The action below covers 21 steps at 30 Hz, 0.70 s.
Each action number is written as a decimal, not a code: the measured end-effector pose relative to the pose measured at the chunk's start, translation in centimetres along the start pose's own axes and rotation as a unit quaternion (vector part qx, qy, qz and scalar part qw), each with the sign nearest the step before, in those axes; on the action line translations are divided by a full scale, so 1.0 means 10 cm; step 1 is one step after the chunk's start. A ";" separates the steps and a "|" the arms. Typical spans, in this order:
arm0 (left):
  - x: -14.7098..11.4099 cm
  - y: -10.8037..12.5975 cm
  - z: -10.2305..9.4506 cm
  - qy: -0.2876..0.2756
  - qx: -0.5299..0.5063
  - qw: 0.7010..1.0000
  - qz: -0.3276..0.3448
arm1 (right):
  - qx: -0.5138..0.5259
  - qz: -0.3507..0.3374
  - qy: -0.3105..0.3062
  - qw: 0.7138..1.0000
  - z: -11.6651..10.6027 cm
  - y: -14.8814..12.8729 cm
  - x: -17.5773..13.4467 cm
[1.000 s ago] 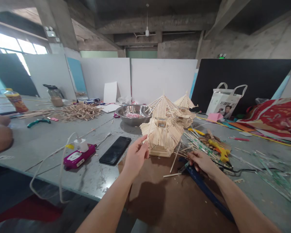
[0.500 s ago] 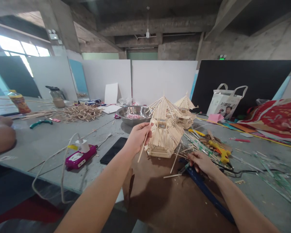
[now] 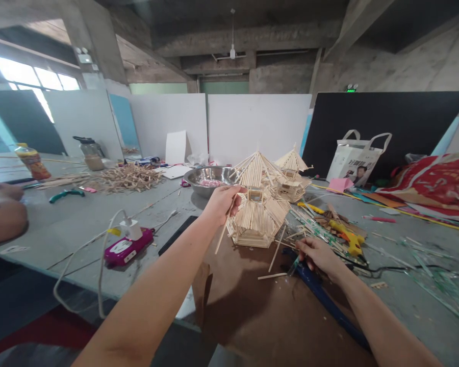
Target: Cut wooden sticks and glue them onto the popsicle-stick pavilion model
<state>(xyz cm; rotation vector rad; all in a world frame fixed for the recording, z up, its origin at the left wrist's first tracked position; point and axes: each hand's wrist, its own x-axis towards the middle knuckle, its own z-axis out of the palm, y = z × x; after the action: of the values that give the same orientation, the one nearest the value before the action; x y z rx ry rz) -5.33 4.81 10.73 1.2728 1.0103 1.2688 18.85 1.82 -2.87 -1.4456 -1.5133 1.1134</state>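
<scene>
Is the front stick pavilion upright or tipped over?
Upright: the front stick pavilion has its base down and its peaked roof pointing up.

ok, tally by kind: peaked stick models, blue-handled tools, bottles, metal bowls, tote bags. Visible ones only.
Peaked stick models: 2
Blue-handled tool: 1
Bottles: 2
Metal bowl: 1
Tote bag: 1
Total: 7

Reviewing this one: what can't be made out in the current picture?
All in the head view:
Wooden stick: partly hidden by the left hand.
Black phone: mostly hidden by the left forearm.
Rear stick pavilion: partly behind the front pavilion.
Clear piece by the right hand: too small to identify.
Co-worker's arm: cut off by the left edge.
</scene>
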 end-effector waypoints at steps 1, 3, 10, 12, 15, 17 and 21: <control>0.00 0.00 0.00 0.001 0.002 1.000 0.002 | 0.000 0.001 0.000 1.000 0.00 0.00 0.00; 0.00 0.01 0.01 0.003 0.007 1.000 0.006 | -0.002 0.000 -0.001 1.000 0.00 0.00 0.00; 0.00 0.00 0.02 0.006 0.006 1.000 0.018 | 0.007 0.001 0.004 1.000 0.00 -0.02 -0.01; 0.00 0.00 0.03 0.008 0.005 1.000 0.019 | 0.007 -0.001 0.003 1.000 0.01 -0.03 -0.02; 0.00 0.00 0.03 0.012 0.005 1.000 0.018 | 0.004 0.001 0.005 1.000 0.01 -0.04 -0.02; 0.00 0.00 0.04 0.016 0.005 1.000 0.018 | 0.004 0.007 0.009 1.000 0.01 -0.05 -0.03; 0.01 0.00 0.04 0.018 0.010 0.999 0.025 | 0.008 0.015 0.005 1.000 0.01 -0.05 -0.03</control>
<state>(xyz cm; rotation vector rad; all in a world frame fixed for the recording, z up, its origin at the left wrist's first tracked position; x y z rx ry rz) -4.93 4.82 10.80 1.3029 1.0245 1.3263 18.59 1.52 -2.43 -1.4664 -1.4770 1.1310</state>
